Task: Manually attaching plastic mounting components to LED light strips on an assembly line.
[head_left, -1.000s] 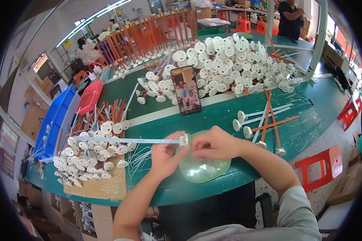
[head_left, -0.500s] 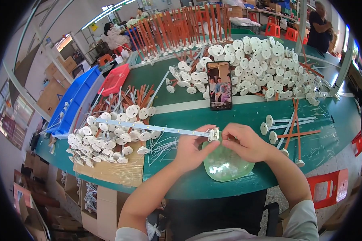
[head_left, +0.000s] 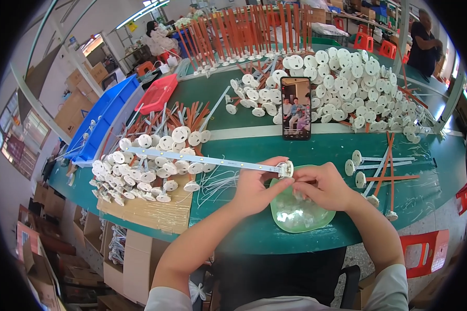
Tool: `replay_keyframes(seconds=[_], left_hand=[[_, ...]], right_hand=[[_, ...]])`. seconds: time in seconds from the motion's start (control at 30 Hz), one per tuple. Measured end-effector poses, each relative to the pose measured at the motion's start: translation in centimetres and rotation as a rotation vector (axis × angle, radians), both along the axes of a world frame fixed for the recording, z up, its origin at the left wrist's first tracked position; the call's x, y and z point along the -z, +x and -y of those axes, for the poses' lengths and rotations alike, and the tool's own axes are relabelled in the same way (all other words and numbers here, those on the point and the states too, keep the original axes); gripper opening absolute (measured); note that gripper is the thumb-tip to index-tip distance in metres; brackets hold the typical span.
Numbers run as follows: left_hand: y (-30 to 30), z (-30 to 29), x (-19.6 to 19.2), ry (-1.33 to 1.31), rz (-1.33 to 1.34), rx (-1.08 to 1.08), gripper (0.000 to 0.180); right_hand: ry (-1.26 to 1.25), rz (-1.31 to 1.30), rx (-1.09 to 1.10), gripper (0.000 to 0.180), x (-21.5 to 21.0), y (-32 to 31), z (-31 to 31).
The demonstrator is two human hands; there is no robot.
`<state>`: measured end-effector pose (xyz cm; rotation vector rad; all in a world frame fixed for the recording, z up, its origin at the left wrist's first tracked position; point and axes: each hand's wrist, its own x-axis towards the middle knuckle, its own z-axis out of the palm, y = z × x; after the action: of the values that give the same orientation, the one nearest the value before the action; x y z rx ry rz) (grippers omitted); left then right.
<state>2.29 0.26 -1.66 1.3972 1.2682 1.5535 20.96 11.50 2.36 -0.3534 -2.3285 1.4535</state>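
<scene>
My left hand [head_left: 253, 191] is closed around the end of a thin light-blue LED strip [head_left: 207, 160], which reaches out to the left over a heap of similar parts. At the held end the strip joins a white round cap [head_left: 286, 168], between my thumb and fingers. Just right of the cap, my right hand [head_left: 326, 187] has its fingers bent together in a pinch; whatever lies between its fingertips is too small to make out. Below both hands rests a translucent green bowl [head_left: 302, 220], its far part hidden by my right hand; its contents are unclear.
Left lies a heap of white-capped strips [head_left: 153, 168] on cardboard [head_left: 155, 212], with thin white wires [head_left: 215, 187] beside it. A phone [head_left: 296, 110] stands before a larger pile [head_left: 347, 83]. Several strips [head_left: 384, 168] lie right. Blue [head_left: 101, 127] and red trays [head_left: 157, 95] sit far left.
The whole view has shifted slightly. My right fingertips have dropped a little away from the cap, toward the bowl. My left hand keeps its hold on the strip.
</scene>
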Motion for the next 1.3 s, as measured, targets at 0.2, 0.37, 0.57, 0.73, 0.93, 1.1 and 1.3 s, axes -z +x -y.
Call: replay_keyframes(seconds=[0.2, 0.37, 0.57, 0.73, 0.93, 1.1, 1.3], left_hand=[[-0.1, -0.3, 0.5, 0.075, -0.042, -0.078, 0.045], [-0.4, -0.1, 0.0, -0.026, -0.045, -0.031, 0.046], [-0.4, 0.1, -0.1, -0.047, -0.025, -0.036, 0.045], [-0.4, 0.1, -0.5, -0.003, -0.013, 0.026, 0.044], [-0.8, 0.2, -0.4, 0.065, -0.184, 0.104, 0.047], [-1.0, 0.3, -0.3, 0.060, -0.329, 0.122, 0.049], [-1.0, 0.2, -0.6, 0.051, -0.348, 0.129, 0.048]], right_hand=[[0.143, 0.061, -0.068, 0.010, -0.4, 0.3, -0.3], [0.189, 0.095, -0.002, 0.012, -0.4, 0.0, -0.2], [0.357, -0.032, 0.039, 0.014, 0.3, 0.0, -0.6], [0.330, -0.095, 0.203, 0.013, 0.7, 0.1, -0.9], [0.428, -0.128, 0.266, 0.009, 0.7, 0.3, -1.2], [0.477, -0.144, 0.241, 0.008, 0.9, 0.3, -1.0], [0.498, -0.194, 0.239, 0.008, 1.0, 0.4, -1.0]])
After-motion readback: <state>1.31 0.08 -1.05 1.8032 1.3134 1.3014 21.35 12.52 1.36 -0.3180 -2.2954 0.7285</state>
